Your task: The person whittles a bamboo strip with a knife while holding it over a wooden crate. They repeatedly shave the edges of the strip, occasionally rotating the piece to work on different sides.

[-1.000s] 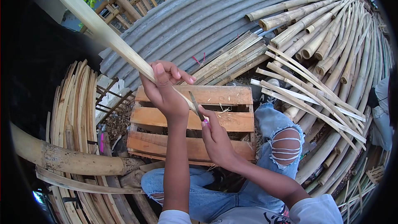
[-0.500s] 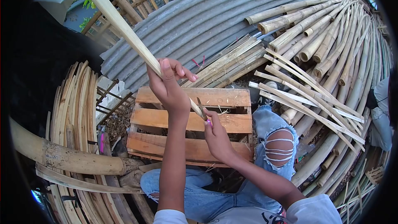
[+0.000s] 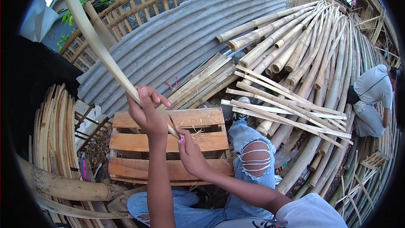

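Note:
My left hand (image 3: 147,112) is closed around a long pale bamboo strip (image 3: 99,46), which slants from the upper left down past my wrist. Its lower end comes out behind my wrist, over a wooden slatted crate (image 3: 168,142). In my right hand (image 3: 192,158) is a small knife (image 3: 172,123) with a pink-purple handle, pinched between thumb and fingers. The blade points up and lies right at the strip's lower end. Small shavings (image 3: 196,131) lie on the crate's slats.
Split strips (image 3: 291,105) lie crosswise over a pile of bamboo poles (image 3: 312,55) at right. More strips (image 3: 55,131) are stacked at left, near a thick bamboo pole (image 3: 67,183). Corrugated metal sheet (image 3: 181,38) stands behind. Another person (image 3: 373,97) crouches at far right.
The view has swung right and up, so the scene sits further left and lower, and more of the other person shows. Both hands keep their hold on strip and knife.

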